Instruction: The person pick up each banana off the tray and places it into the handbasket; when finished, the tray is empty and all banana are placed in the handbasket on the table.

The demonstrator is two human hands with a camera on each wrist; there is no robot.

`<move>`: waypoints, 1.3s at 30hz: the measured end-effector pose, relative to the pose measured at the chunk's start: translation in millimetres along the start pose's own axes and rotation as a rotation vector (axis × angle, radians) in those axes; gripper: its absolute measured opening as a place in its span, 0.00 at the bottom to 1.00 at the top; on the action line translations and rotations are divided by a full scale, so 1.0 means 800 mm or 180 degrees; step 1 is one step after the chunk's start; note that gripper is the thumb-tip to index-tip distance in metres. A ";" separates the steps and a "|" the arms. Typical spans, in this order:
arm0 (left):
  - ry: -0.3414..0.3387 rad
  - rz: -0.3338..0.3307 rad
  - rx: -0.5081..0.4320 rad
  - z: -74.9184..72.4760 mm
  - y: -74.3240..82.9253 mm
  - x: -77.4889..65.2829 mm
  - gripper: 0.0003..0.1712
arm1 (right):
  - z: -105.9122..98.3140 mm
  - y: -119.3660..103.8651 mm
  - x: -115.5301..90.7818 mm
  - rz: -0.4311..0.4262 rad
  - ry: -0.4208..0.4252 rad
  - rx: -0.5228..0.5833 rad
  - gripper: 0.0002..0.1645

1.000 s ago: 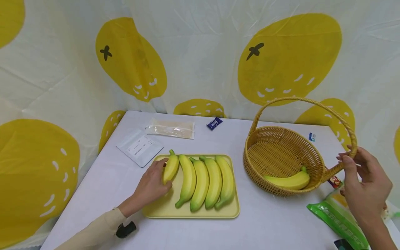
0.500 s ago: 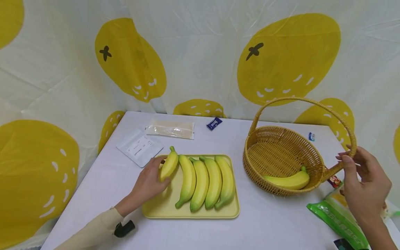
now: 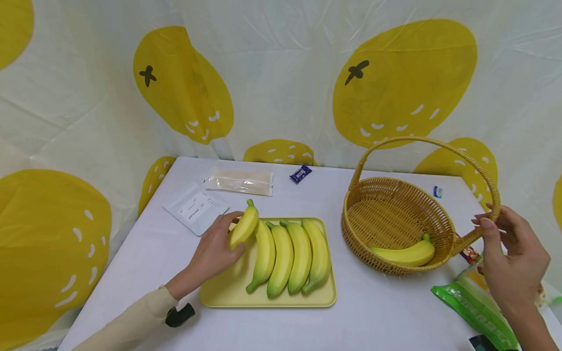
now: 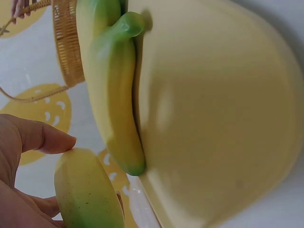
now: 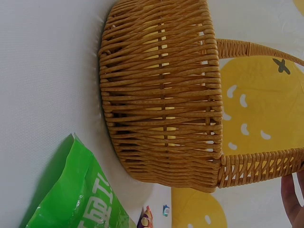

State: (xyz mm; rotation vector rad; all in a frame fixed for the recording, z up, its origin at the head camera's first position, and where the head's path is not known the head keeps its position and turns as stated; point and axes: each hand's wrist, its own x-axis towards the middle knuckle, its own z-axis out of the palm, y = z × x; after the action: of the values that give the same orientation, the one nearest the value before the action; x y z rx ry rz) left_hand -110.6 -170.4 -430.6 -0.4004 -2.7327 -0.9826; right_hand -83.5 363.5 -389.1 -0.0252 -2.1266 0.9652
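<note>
Four bananas (image 3: 290, 256) on tray (image 3: 228, 292), one banana (image 3: 406, 254) in basket (image 3: 391, 214)

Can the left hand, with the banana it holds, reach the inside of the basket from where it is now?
Probably yes: the basket is open on top, nothing stands between, and the left hand holds its banana above the tray.

A person's left hand (image 3: 213, 248) grips a small yellow banana (image 3: 244, 226), tilted above the left end of a pale yellow rectangular tray (image 3: 228, 292) holding four more yellow-green bananas (image 3: 291, 256). Their right hand (image 3: 509, 253) holds the handle of a round woven wicker basket (image 3: 395, 214) containing one banana (image 3: 406, 254), on a white table (image 3: 373, 312).
</note>
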 end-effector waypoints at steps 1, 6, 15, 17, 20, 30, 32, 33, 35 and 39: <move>-0.0015 0.0013 0.0000 -0.001 0.003 0.002 0.41 | 0.000 0.000 0.000 -0.0001 0.0000 -0.0006 0.23; -0.0095 0.0057 -0.0024 -0.003 0.016 0.013 0.39 | 0.000 0.000 0.001 0.0008 0.0004 0.0003 0.23; -0.0221 0.0079 -0.0204 0.008 0.041 0.029 0.40 | 0.001 0.000 0.003 -0.0029 0.0009 0.0015 0.23; -0.0271 0.0046 -0.0251 0.013 0.045 0.031 0.40 | 0.001 0.000 0.003 -0.0033 0.0015 0.0014 0.23; -0.0320 0.0017 -0.0309 0.021 0.051 0.032 0.40 | 0.000 -0.001 0.004 -0.0056 0.0005 0.0019 0.23; -0.0443 0.0200 -0.0337 0.033 0.074 0.052 0.39 | 0.000 0.000 0.003 -0.0060 -0.0007 0.0016 0.22; -0.0469 0.0271 -0.0358 0.037 0.079 0.056 0.39 | -0.001 0.000 0.002 -0.0049 -0.0017 -0.0023 0.23; -0.0486 0.0308 -0.0365 0.040 0.082 0.059 0.39 | -0.001 0.000 0.002 -0.0045 -0.0017 -0.0033 0.23; -0.0508 0.0387 -0.0380 0.045 0.087 0.063 0.39 | -0.002 0.000 0.001 -0.0031 -0.0019 -0.0052 0.23; -0.0569 0.0474 -0.0426 0.054 0.096 0.070 0.39 | -0.002 0.000 0.001 -0.0022 -0.0010 -0.0068 0.23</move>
State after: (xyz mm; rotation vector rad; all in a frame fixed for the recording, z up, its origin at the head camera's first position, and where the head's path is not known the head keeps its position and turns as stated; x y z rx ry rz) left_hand -143.0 -75.4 -402.5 -0.7373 -2.7495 -1.1429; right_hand -82.7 364.7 -388.1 -0.0270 -2.1384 0.9390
